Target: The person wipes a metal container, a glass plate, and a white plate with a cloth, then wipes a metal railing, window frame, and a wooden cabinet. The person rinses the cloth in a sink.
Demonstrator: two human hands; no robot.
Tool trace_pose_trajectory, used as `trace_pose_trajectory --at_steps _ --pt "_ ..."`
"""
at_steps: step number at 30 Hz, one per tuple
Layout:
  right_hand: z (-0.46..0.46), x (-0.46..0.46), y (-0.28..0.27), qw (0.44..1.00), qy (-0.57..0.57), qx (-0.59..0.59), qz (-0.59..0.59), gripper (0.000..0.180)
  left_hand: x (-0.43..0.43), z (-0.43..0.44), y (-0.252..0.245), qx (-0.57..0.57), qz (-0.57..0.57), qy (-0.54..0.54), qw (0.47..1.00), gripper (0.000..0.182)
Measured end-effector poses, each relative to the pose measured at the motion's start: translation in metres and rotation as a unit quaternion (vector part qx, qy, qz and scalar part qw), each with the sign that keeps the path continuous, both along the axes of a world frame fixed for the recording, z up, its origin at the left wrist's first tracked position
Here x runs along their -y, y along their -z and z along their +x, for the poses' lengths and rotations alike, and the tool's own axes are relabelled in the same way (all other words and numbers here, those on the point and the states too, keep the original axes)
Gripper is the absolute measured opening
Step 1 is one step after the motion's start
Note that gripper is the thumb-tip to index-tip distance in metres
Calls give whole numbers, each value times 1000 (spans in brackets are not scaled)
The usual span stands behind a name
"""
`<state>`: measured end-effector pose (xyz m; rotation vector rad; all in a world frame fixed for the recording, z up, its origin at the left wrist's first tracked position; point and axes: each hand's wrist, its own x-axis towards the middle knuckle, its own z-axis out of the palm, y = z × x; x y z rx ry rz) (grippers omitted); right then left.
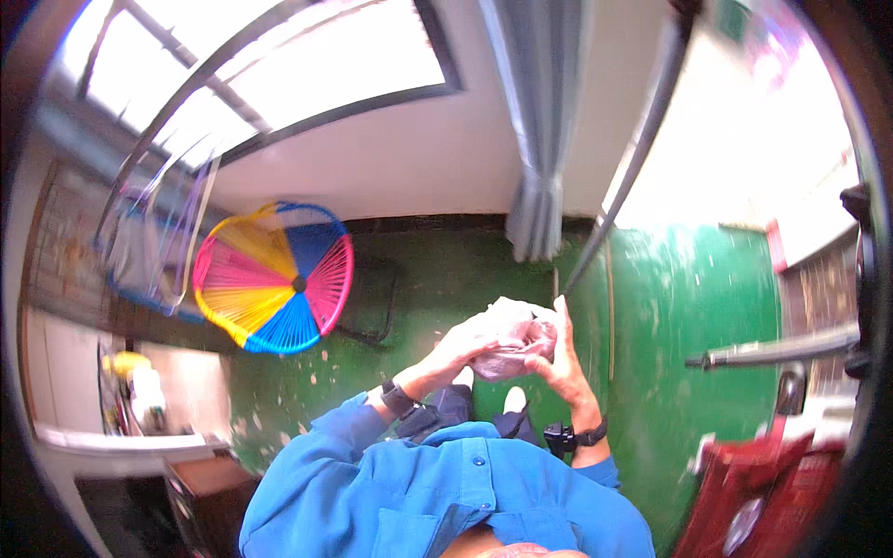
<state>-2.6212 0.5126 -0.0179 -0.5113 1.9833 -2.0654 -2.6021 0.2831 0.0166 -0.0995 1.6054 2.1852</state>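
Observation:
Held out in front of my chest is a crumpled pale pinkish plastic bag [513,342], bunched into a bundle; what it contains, if anything, is hidden. My left hand [469,342] grips its left side, fingers lying over the plastic. On the opposite side my right hand [561,356] holds the bundle, with the thumb on the near face and the fingers behind. Both wrists wear dark straps, and the right strap [575,438] carries a small black device. Below the bag are my shoes on the green floor [432,307].
To the left stands a round chair [279,279] woven in yellow, pink and blue cords. A grey curtain [541,188] hangs by the window wall. A dark pole [638,146] slants at the right, near a bright doorway. Dark red crates [760,488] sit at lower right.

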Motion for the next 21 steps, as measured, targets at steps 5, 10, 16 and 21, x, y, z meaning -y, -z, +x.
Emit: trace_pose_trajectory --at_steps 5,10,16,21 --pt "-9 64 -30 963 -180 121 -163 100 8 11 -59 -71 21 -77 994 59" --pt "-41 103 -82 968 -164 2 -189 53 52 24 -136 -218 -71 -66 971 61" --pt "-75 106 -213 963 -14 -224 -150 43 125 36 -212 -469 -339 -278 767 52" --pt "-149 61 -331 732 52 -676 66 57 254 7 -264 -511 -525 -388 559 62"
